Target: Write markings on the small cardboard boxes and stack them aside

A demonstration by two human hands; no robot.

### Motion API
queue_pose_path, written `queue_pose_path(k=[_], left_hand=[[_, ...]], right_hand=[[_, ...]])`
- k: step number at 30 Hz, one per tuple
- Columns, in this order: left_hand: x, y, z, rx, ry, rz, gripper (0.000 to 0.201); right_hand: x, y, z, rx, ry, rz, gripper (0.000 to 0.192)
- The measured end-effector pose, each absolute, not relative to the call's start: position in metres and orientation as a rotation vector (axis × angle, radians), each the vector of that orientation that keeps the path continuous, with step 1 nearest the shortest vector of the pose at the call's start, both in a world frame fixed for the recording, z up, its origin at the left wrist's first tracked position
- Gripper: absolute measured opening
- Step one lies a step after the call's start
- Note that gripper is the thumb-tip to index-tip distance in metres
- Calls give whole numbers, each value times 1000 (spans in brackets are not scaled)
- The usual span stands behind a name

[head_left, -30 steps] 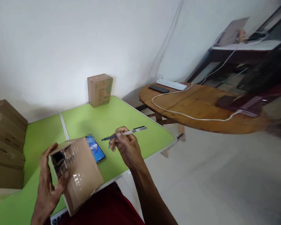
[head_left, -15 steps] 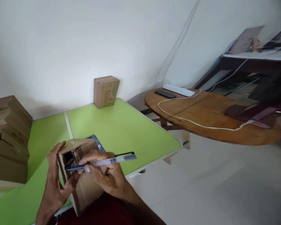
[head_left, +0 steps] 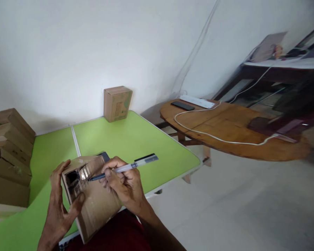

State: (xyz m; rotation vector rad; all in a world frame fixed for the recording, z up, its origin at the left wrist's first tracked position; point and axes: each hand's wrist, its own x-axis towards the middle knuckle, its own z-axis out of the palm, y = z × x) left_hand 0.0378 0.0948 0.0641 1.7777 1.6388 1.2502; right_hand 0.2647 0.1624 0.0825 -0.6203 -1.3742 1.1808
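My left hand (head_left: 59, 205) grips a brown cardboard box (head_left: 94, 204) by its left side, tilted over the near edge of the green table (head_left: 131, 139). A dark patch and shiny tape show on the box's top corner. My right hand (head_left: 124, 184) holds a pen (head_left: 125, 168) with its tip resting on the box beside that tape. A phone (head_left: 104, 155) lies on the table just behind the box, mostly hidden by it.
A small cardboard box (head_left: 117, 103) stands upright at the table's far edge by the white wall. Several brown boxes (head_left: 7, 153) are stacked at the left. To the right, a wooden table (head_left: 235, 132) carries a white cable, a power strip and a dark phone.
My right hand brought the pen from above the table to the box, and its tip now sits further right on the top. The box now covers most of the phone.
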Motion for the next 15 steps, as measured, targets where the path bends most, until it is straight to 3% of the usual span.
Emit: queue_pose_path(k=[7,10,14,15], left_hand=[[42,95,59,1782,1688,1340,72],[43,94,62,1716,1681,1356,73],[48,91,75,1567,1734,1373,73],[49,90,78,1537,1741,1376,74]], right_hand=[[248,172,92,-494,-1265,1235,33],[255,194,89,-470,-1176,1090,32],[288,246,61,-1175,-1403,663,41],[297,259,51,-1344,-1490,619,35]])
